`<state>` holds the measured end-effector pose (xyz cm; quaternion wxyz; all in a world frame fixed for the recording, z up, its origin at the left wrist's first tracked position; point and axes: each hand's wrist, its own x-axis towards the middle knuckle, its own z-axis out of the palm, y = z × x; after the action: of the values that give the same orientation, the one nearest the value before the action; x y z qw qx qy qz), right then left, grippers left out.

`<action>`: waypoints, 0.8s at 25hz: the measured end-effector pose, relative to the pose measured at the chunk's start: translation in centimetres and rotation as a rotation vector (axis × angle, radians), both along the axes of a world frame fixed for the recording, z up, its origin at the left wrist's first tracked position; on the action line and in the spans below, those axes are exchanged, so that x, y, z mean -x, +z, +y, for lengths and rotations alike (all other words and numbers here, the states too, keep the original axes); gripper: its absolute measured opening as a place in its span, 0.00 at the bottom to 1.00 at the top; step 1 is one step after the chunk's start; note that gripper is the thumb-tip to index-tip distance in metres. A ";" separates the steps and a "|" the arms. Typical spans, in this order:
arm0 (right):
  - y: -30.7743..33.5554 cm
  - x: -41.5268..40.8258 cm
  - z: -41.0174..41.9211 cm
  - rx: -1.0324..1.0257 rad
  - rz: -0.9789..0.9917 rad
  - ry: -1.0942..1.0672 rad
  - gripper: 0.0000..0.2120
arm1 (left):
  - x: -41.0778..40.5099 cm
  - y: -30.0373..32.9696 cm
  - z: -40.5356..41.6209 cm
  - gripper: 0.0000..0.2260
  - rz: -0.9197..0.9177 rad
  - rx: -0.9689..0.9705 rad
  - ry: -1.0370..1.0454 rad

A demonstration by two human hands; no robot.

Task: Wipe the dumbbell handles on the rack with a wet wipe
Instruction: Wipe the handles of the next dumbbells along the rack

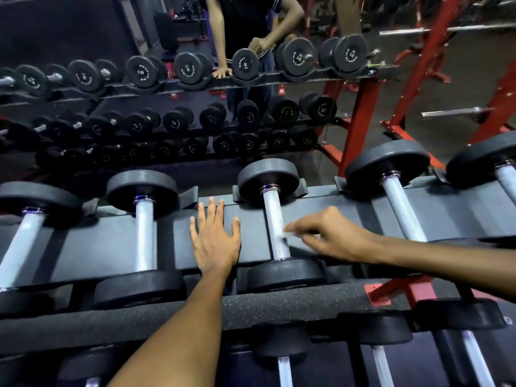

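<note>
Several black dumbbells with knurled silver handles lie across the top tier of the rack. My right hand pinches a small white wet wipe against the lower right side of the middle dumbbell's handle; the wipe is blurred. My left hand rests flat, fingers spread, on the dark rack shelf between that handle and the handle to its left. Further handles lie to the far left and to the right.
A mirror behind the rack reflects the rows of dumbbells and my own body. A lower tier with more dumbbells runs along the bottom. A red frame and chrome bars stand to the right.
</note>
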<state>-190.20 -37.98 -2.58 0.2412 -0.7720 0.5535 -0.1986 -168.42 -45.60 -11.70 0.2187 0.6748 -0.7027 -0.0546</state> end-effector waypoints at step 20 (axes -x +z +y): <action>-1.3 -1.7 -5.4 -1.055 -0.821 -0.378 0.16 | 0.0 0.0 0.0 0.26 0.022 0.009 0.008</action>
<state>-188.48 -43.38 -3.86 0.7353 -0.3043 0.5650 -0.2179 -168.42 -45.64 -11.73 0.2298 0.6760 -0.6977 -0.0583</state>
